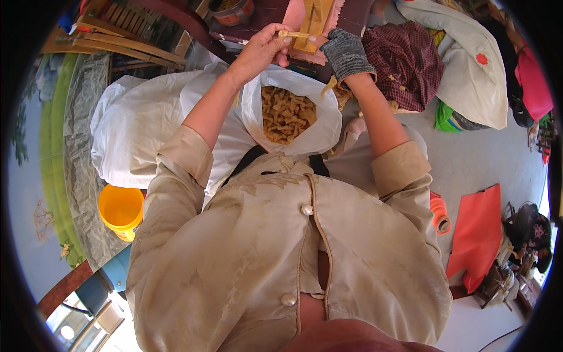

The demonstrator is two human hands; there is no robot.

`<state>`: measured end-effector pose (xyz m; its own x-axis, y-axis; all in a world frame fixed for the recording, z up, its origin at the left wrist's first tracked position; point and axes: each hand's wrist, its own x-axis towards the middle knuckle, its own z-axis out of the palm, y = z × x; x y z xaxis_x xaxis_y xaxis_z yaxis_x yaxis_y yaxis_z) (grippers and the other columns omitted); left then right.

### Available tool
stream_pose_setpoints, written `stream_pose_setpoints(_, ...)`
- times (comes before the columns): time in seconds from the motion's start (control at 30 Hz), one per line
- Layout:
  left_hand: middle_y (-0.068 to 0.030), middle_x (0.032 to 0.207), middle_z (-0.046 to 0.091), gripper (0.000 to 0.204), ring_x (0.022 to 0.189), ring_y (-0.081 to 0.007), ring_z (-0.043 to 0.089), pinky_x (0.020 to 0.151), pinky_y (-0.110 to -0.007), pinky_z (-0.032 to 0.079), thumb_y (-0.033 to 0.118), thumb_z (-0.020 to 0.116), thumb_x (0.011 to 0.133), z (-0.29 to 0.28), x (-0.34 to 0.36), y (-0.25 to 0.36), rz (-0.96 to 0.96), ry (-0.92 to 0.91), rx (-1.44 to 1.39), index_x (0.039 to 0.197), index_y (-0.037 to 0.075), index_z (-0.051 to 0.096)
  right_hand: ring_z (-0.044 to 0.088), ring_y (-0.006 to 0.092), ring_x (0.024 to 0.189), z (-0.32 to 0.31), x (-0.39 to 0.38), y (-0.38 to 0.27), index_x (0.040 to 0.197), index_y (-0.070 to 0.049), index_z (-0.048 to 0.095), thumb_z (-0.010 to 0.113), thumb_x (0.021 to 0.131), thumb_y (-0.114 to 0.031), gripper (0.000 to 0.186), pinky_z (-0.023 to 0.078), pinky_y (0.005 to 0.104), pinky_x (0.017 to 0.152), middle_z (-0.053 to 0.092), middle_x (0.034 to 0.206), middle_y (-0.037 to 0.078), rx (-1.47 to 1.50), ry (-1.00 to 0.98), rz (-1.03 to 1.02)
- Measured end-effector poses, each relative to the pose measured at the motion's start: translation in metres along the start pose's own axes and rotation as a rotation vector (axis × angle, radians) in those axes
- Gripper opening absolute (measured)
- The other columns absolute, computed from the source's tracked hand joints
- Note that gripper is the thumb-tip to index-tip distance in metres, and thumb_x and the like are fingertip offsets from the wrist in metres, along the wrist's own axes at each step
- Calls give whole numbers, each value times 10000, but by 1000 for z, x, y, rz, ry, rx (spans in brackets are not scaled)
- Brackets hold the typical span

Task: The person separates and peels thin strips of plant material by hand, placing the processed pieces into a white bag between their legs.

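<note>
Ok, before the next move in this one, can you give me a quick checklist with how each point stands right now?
1. Left hand has hold of the pale strip: ok, pinched at one end between thumb and fingers.
2. Right hand grips the strip's other end: cannot tell; its thumb is near that end, but contact is unclear.
3. Wooden block has the pink cloth under it: ok.
4. White bag is open: ok, brown pieces show inside.
5. Both hands gloved: not ok; the right wears a grey glove, the left is bare.
</note>
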<state>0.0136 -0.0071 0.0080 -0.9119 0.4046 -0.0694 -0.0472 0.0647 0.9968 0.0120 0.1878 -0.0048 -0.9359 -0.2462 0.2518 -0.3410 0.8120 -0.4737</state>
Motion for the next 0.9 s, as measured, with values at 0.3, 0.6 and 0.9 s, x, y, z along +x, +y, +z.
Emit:
stream_pose_setpoints(0.3, 61, 665, 466, 162, 531, -26, 393, 448, -193, 365, 242, 499, 889, 3, 36, 0, 38, 116, 100, 975, 134, 586, 586, 279, 789, 4, 17, 21, 893, -104, 616, 536, 780, -190, 163, 473, 382, 672, 573, 780, 133, -305, 145, -195)
stream_pose_setpoints(0.6, -3, 676, 554, 199, 573, -121, 523, 520, -271, 430, 253, 499, 855, -7, 63, -24, 8, 216, 463, 969, 112, 582, 581, 309, 772, 26, 27, 23, 868, -25, 594, 487, 832, -247, 248, 463, 402, 695, 580, 822, 156, -279, 33, -22)
stream_pose_setpoints(0.9, -89, 909, 596, 305, 888, -217, 552, 817, -283, 415, 304, 516, 840, 11, -18, -28, 317, 266, 826, 1076, 122, 581, 567, 293, 754, -5, -21, -19, 928, -77, 600, 514, 832, -219, 191, 453, 372, 667, 576, 818, 123, 35, 226, 1)
